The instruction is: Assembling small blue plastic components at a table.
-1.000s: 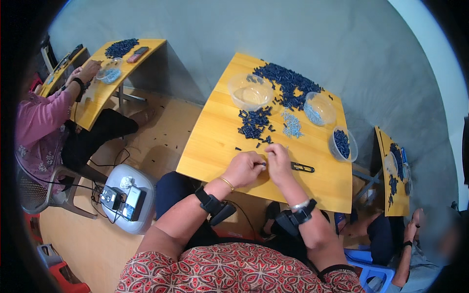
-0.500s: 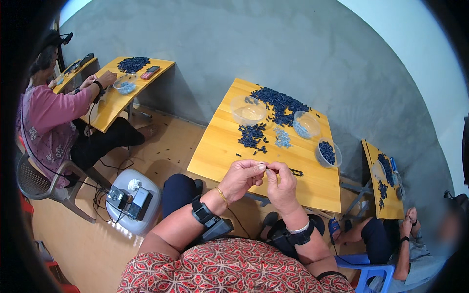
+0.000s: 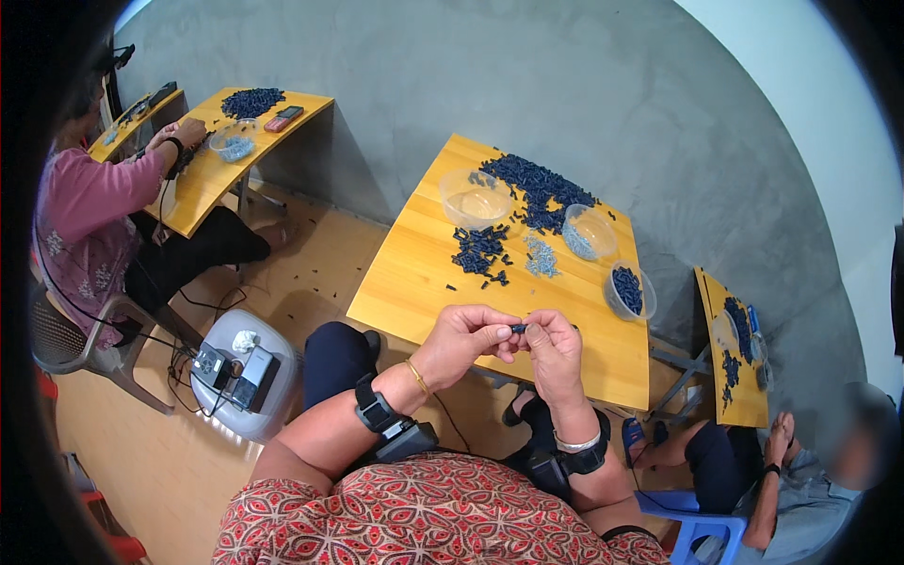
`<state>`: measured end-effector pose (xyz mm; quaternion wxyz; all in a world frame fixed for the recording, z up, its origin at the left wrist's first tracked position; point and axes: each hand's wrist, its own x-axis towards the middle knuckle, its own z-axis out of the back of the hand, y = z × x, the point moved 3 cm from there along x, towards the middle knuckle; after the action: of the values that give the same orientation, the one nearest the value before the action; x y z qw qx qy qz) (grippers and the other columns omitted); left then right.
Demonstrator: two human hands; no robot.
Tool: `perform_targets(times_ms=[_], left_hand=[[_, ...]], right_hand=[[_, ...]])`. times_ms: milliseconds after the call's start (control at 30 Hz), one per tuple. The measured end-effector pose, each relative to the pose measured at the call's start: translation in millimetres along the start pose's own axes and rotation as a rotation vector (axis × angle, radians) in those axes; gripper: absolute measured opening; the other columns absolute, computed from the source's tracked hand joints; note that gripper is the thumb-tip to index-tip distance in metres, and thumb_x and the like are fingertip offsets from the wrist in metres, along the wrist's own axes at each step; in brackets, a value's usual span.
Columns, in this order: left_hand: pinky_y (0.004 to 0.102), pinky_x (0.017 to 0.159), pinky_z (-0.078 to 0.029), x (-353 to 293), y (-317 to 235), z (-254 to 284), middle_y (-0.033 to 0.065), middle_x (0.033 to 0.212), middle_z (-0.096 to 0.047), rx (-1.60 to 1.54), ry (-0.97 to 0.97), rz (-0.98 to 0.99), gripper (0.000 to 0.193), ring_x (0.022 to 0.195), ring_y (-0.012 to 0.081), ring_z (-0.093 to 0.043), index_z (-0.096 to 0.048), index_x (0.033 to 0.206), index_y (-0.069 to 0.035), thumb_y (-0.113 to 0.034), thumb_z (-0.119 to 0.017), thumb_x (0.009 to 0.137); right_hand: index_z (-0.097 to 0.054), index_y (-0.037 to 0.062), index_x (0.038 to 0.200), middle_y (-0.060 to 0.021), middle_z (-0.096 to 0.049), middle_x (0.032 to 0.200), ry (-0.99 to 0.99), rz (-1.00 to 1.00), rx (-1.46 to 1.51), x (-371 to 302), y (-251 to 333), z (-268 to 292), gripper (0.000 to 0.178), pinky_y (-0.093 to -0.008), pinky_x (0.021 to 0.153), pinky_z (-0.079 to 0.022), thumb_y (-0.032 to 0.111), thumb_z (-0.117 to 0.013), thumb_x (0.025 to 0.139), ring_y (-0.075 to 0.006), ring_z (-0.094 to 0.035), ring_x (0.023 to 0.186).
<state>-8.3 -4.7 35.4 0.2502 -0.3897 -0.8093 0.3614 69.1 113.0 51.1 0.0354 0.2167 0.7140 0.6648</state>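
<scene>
My left hand (image 3: 461, 341) and my right hand (image 3: 554, 353) meet over the near edge of the wooden table. Both are closed, thumbs and fingers pinching a small dark blue tubular piece (image 3: 518, 329) between them. The fingers cover part of it, and its finer detail is too small to tell. Beyond my hands lies a small heap of similar dark pieces (image 3: 478, 250), with a larger heap (image 3: 537, 181) farther back. A patch of small pale blue-grey pieces (image 3: 540, 256) sits to the right of the small heap.
On the table (image 3: 395, 292) stand a clear bowl (image 3: 460, 209), a bowl of pale pieces (image 3: 603, 224) and a bowl of dark pieces (image 3: 643, 299). Co-workers sit at tables left and right. A grey box (image 3: 268, 400) with devices and cables stands left of me.
The view has shifted slightly. My hands stay together, and the dark piece now shows more plainly between my fingertips. A black oval loop beside my right hand is no longer visible.
</scene>
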Motion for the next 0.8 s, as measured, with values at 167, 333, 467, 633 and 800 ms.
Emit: perform_targets(times_ms=[167,333,467,633,800], left_hand=[[0.0257,0.066,-0.051,-0.7,-2.7,1.7,0.0115,0.083,-0.063,0.017,-0.021,-0.107,0.014,0.070,0.0144,-0.061,-0.060,0.094,0.005,-0.001,-0.055,0.083],[0.0250,0.066,-0.052,-2.6,-12.1,3.6,0.0109,0.082,-0.063,0.075,-0.051,-0.139,0.014,0.069,0.0147,-0.062,-0.060,0.094,0.005,-0.001,-0.056,0.082],[0.0287,0.066,-0.053,-2.2,-10.5,7.9,0.0109,0.083,-0.062,0.061,-0.070,-0.080,0.014,0.068,0.0168,-0.061,-0.060,0.094,0.004,-0.002,-0.057,0.082],[0.0259,0.063,-0.053,2.6,-5.0,5.6,0.0095,0.081,-0.062,0.045,-0.037,0.046,0.016,0.067,0.0125,-0.060,-0.059,0.096,0.006,-0.004,-0.054,0.085],[0.0264,0.063,-0.053,4.9,8.3,20.1,0.0070,0.079,-0.061,-0.108,-0.063,0.197,0.015,0.064,0.0124,-0.059,-0.058,0.096,0.003,-0.008,-0.053,0.086]], right_hand=[[-0.052,0.0013,0.094,-0.0037,-0.056,0.081,0.022,-0.124,0.279,3.2,3.5,-6.6,0.011,-0.0226,0.068,-0.044,0.011,-0.050,0.089,-0.0088,-0.052,0.072],[-0.052,0.0006,0.095,-0.0046,-0.056,0.081,0.015,-0.029,0.115,4.8,6.2,-3.1,0.012,-0.0236,0.068,-0.045,0.011,-0.051,0.088,-0.0104,-0.054,0.072],[-0.051,-0.0008,0.095,-0.0054,-0.057,0.078,0.001,0.028,-0.095,7.8,12.6,-8.1,0.012,-0.0242,0.067,-0.046,0.007,-0.052,0.086,-0.0111,-0.055,0.072],[-0.053,-0.0005,0.091,-0.0044,-0.056,0.079,0.028,0.063,-0.317,10.4,5.1,-1.2,0.009,-0.0219,0.064,-0.044,0.005,-0.055,0.084,-0.0098,-0.055,0.070],[-0.056,0.0006,0.089,-0.0100,-0.057,0.078,0.073,0.178,-0.727,29.0,0.3,30.4,0.013,-0.0293,0.065,-0.045,0.006,-0.059,0.078,-0.0201,-0.057,0.070]])
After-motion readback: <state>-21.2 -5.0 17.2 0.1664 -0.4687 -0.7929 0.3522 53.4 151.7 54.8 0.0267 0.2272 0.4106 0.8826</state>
